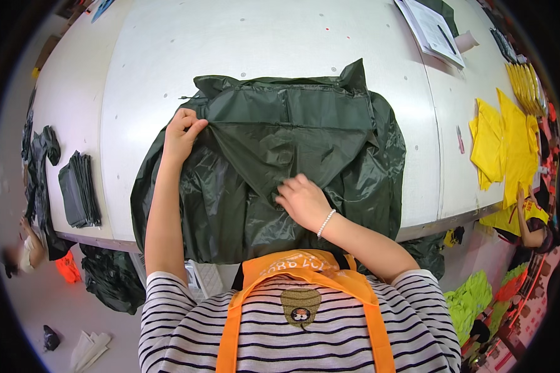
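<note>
A dark green, shiny raincoat-like garment (242,224) lies spread on the table in front of me. Its upper part is folded down into a triangular flap (255,152) that points towards me, with a small square patch on it. At the garment's upper left, my left hand (182,133) is closed, pinching the corner of the fold between thumb and fingers. My right hand (306,204), with a beaded bracelet on the wrist, lies over the tip of the flap. Its fingers are apart and slightly bent, a little blurred, touching the fabric.
The pale table (255,37) carries folded dark pieces (79,189) at left. Papers with a pen (432,34) lie far right, yellow garments (504,143) at right. Dark green fabric (111,276) hangs below the left edge. Other people work at both sides.
</note>
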### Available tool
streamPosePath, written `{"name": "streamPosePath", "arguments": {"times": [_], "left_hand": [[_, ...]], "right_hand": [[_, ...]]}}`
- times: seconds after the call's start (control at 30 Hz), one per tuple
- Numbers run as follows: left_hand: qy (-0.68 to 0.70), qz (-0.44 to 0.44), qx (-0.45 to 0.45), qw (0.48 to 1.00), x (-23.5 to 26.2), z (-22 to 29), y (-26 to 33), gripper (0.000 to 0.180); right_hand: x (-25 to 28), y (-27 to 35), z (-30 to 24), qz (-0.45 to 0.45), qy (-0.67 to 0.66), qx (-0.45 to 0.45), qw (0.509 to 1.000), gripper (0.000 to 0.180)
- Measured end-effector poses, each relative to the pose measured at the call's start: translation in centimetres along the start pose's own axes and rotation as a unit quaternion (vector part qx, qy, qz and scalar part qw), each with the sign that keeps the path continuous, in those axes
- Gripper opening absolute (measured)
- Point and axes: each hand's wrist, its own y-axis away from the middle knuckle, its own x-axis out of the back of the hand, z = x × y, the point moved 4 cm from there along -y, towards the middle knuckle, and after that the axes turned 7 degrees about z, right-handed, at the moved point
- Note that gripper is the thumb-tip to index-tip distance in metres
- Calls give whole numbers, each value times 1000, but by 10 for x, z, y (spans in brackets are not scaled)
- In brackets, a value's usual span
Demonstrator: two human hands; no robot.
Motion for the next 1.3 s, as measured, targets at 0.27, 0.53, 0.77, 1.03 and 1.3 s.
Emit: {"name": "streamPosePath", "arguments": {"times": [0.27, 0.53, 0.77, 1.03, 1.3], "left_hand": [[-366, -23, -113, 923, -19, 1, -11, 28], [-222, -87, -170, 956, -98, 77, 41, 52], [-253, -234, -117, 931, -182, 46, 108, 69], [-182, 131, -73, 972, -106, 55, 71, 51], [366, 295, 335, 817, -62, -43, 54, 30]], "right_hand": [[-50, -24, 11, 82, 115, 20, 990, 65], [44, 29, 90, 548, -191, -143, 802, 25], [56, 10, 198, 399, -658, -301, 563, 32], [59, 10, 186, 365, -592, -361, 621, 33], [54, -34, 140, 571, -332, -203, 723, 39]]}}
